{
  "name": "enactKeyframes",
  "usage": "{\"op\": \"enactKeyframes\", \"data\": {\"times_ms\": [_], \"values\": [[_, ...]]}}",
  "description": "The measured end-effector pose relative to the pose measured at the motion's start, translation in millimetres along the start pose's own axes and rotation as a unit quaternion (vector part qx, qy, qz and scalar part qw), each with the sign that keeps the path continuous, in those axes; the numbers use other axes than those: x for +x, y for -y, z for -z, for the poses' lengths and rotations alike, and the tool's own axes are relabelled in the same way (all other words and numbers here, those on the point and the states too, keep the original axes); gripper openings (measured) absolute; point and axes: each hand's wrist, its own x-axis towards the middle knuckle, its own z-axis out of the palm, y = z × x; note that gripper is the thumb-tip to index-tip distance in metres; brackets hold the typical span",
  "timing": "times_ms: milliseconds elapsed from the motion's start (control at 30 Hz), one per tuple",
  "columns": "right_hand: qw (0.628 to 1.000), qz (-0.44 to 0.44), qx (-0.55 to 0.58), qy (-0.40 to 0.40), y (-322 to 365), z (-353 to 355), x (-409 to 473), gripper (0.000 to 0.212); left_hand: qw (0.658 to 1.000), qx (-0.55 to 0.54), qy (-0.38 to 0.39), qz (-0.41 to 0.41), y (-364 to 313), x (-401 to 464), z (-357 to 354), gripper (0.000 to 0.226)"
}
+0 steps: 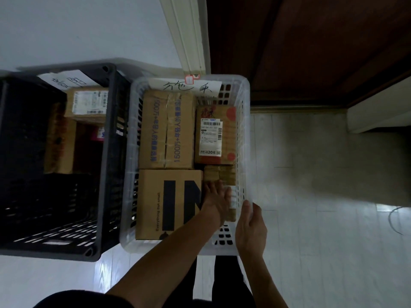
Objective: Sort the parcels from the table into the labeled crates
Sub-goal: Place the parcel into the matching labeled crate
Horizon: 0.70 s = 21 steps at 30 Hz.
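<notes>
A white plastic crate [169,248] stands on the floor with a handwritten paper label [193,86] on its far wall. It holds a long box with blue print [166,130], a box with a shipping label [214,134], a box printed "IN" [169,203] and a small brown parcel [220,173] in the near right corner. My left hand [216,201] reaches into the crate and lies on the small parcel with its fingers stretched out. At the crate's right rim my right hand [251,227] hovers with relaxed fingers, holding nothing.
A black crate [106,152] with its own paper label [64,80] stands directly left and holds brown parcels [89,103]. A dark wooden door [311,41] and white frame [184,30] rise behind. Pale tiled floor [311,218] spreads to the right, below a white ledge [378,112].
</notes>
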Motion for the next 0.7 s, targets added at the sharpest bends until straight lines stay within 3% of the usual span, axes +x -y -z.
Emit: {"op": "enactKeyframes", "data": {"times_ms": [200, 300, 400, 533, 700], "values": [[0.999, 0.002, -0.015, 0.029, 2, 4, -4, 0.060, 0.995, 0.064, -0.068, -0.043, 17, -36, 30, 0.070], [0.998, 0.006, -0.025, 0.057, 5, 12, -3, 0.046, 0.988, 0.008, -0.142, -0.062, 33, -63, 35, 0.049], [0.995, 0.021, -0.053, 0.082, 10, 23, 0, 0.045, 0.979, -0.064, -0.189, -0.046, 52, -89, 37, 0.053], [0.988, 0.062, -0.131, 0.053, 33, 38, 5, 0.062, 0.972, -0.136, -0.190, -0.001, 77, -117, 49, 0.057], [0.946, 0.207, -0.244, 0.042, 78, 57, 8, 0.057, 0.951, -0.199, -0.233, 0.042, 92, -148, 69, 0.053]]}}
